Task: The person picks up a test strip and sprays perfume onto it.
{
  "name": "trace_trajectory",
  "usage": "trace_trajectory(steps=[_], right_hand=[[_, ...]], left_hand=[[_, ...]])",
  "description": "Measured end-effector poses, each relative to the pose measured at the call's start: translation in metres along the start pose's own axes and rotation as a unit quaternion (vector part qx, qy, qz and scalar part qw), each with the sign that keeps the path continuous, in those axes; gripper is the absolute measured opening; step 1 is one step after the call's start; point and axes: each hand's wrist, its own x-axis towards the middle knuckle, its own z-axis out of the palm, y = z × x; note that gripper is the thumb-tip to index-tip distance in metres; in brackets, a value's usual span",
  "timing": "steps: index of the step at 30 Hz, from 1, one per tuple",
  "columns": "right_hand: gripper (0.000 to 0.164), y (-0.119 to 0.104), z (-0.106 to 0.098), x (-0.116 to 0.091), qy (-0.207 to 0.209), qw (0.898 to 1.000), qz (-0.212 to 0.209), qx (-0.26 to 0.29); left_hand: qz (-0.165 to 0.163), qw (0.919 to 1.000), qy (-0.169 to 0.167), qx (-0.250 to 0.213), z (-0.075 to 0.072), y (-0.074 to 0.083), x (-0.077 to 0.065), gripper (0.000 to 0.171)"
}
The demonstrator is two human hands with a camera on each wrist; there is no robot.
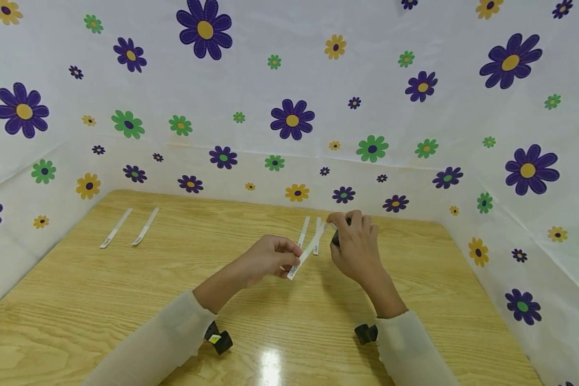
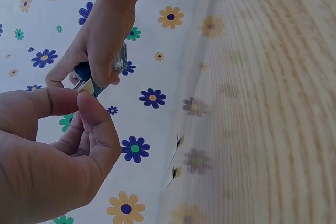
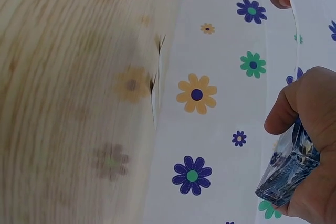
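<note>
My left hand pinches a white paper strip near its printed lower end, between thumb and fingers. The strip slants up and away over the table, its far end beside my right fingers. My right hand grips a small perfume bottle with a clear faceted body and dark blue parts, mostly hidden by the palm and fingers. Behind the held strip, two more white strips lie on the table, a left one and a right one.
Two further strips, one at far left and its neighbour, lie side by side on the wooden table. A white flowered cloth walls in the back and both sides.
</note>
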Motion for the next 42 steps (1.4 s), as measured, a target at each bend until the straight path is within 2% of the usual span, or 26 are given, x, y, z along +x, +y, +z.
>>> trace_trajectory(steps=[42], right_hand=[[0.047,-0.0042,0.0006,0.0002,-0.006,1.0,0.003,-0.003]], left_hand=[[-0.002,1.0,-0.004,-0.004,-0.0004,0.0015,-0.0013,0.014]])
